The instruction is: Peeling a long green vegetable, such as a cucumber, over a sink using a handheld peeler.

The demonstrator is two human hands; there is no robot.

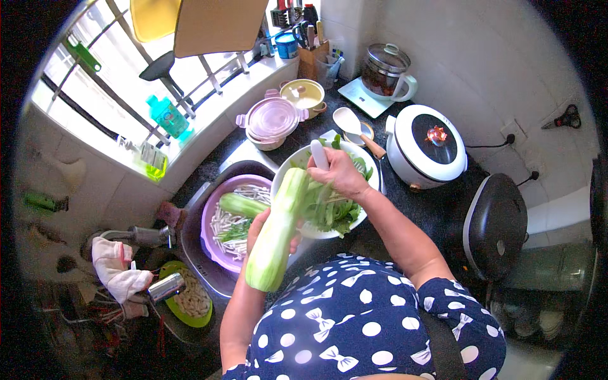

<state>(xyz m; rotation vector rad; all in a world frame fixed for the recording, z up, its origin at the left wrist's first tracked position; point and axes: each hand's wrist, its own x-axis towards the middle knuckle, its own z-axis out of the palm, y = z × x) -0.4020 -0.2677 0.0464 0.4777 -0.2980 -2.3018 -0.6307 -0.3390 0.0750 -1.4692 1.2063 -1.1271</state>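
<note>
A long, pale green peeled gourd [275,237] lies in my left hand [259,232], whose fingers wrap its underside. My right hand [342,175] grips a white-handled peeler [319,154] near the gourd's far end; its blade is blurred or hidden. Below my right hand is a white bowl [374,190] with leafy greens [344,216] and peelings in it. Left of the gourd, a purple basin [207,228] stands in the sink, holding thin white enoki-like mushrooms [223,228], chopped greens [235,232] and another peeled green gourd [242,204].
A faucet [166,287] and a green colander [204,319] are at the left. Behind stand a pink lidded pot [273,118], a yellow pot [304,97], a spoon [349,122], and a glass kettle [384,71] on a scale. A white electric cooker [420,175] is at the right.
</note>
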